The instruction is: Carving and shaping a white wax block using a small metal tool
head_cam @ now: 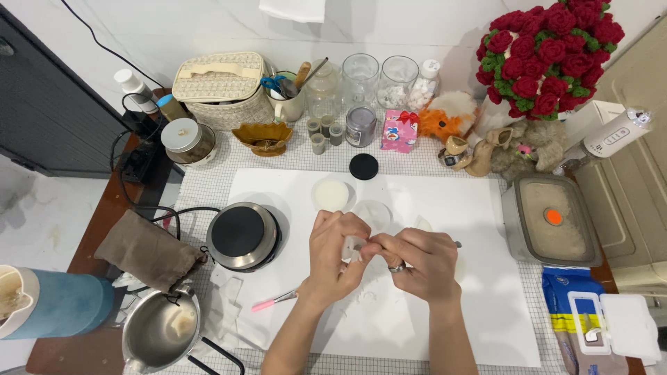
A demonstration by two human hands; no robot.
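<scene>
Left hand (335, 253): fingers curled, tips pinching a small clear piece (356, 251) at the middle of the white sheet (486, 278).
Right hand (417, 260): ring on one finger, fingertips pressed against the same clear piece, meeting the left hand; what exactly it grips I cannot tell.
Clear piece: held between both hands just above the sheet, too small to name.
Pink box (399, 130): small, square, red bow on top, standing behind the sheet beside a grey lidded jar (360, 126).
Blue and yellow pouch (577, 316): flat at the right edge, with a white flip lid (629, 326) standing open.
Grey container (552, 219): rectangular, round orange spot on its lid, right of the sheet.
Black lid (363, 167): round, lying at the sheet's far edge.
Pink-handled brush (274, 300): lying just left of the left wrist.
Hotplate (243, 235): round, black-topped, left of the hands.
</scene>
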